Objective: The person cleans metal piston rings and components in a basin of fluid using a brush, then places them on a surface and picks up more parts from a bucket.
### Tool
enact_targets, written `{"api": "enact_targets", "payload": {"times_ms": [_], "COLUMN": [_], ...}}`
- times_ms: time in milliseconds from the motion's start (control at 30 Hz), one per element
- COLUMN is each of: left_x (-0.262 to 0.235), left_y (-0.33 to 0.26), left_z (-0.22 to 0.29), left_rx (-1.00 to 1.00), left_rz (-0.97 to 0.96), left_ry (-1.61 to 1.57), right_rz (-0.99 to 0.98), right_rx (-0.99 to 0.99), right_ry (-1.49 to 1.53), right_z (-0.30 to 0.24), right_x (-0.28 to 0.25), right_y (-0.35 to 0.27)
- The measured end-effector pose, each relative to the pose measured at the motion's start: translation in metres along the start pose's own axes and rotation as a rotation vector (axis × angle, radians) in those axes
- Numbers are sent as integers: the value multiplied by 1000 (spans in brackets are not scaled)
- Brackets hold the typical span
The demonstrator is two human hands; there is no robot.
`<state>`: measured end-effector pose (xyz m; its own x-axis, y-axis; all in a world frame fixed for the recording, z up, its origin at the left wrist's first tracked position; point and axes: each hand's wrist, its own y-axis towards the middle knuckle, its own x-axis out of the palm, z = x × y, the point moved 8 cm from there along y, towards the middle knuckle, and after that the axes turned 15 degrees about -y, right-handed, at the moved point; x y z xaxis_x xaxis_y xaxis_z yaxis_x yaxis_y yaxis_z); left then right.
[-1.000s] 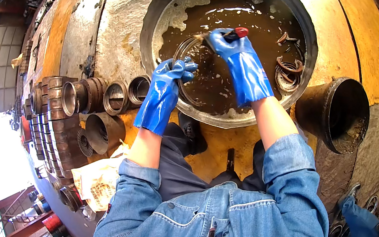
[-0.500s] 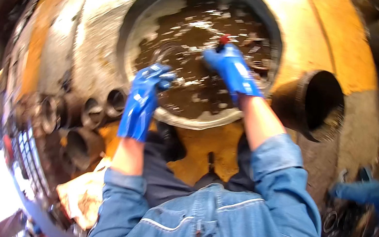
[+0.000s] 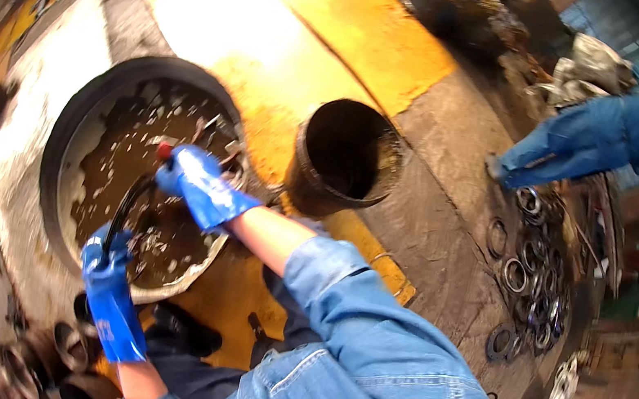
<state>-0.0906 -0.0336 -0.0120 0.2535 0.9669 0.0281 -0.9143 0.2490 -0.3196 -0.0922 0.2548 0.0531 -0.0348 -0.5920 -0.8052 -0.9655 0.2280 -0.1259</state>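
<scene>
My left hand (image 3: 105, 271), in a blue rubber glove, grips a dark, wet, curved piece (image 3: 120, 211), apparently a ring seen nearly edge-on, at the near left side of a round tub (image 3: 64, 137). The piece arcs up toward my right hand (image 3: 194, 181), also gloved in blue and closed. A red end (image 3: 164, 150) of something sticks out of the right fist; the rest of that tool is hidden by the glove. Both hands are over murky brown liquid (image 3: 115, 157) with foam or bright glints on it. Some parts show at the tub's far right side.
An open dark metal drum (image 3: 305, 160) stands right of the tub. Metal rings (image 3: 527, 276) lie scattered on the floor at right, near a person in blue workwear (image 3: 594, 129) bending over. Short pipe-like cylinders (image 3: 21, 370) sit at the lower left.
The view has swung right, so the tub now sits farther left and the person and rings show. A dark curved piece has come into view in my left hand.
</scene>
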Motion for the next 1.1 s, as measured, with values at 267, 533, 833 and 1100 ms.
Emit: {"api": "enact_targets", "payload": {"times_ms": [267,533,833,1100], "left_x": [-11,-21,-31,-25], "left_y": [-36,-21,-17,-25], "left_z": [26,-19,-22,-13], "left_rx": [92,-120,-45,-71], "left_rz": [145,310,282,251], "left_ry": [-646,-678,-487,-536], "right_rz": [-163,-301,-462,-207], "right_rx": [130,211,-453,-60], "right_ry": [142,-61,522,241], "right_z": [24,37,-124,-62], "right_x": [48,79,101,102], "right_y": [9,32,-11,45]}}
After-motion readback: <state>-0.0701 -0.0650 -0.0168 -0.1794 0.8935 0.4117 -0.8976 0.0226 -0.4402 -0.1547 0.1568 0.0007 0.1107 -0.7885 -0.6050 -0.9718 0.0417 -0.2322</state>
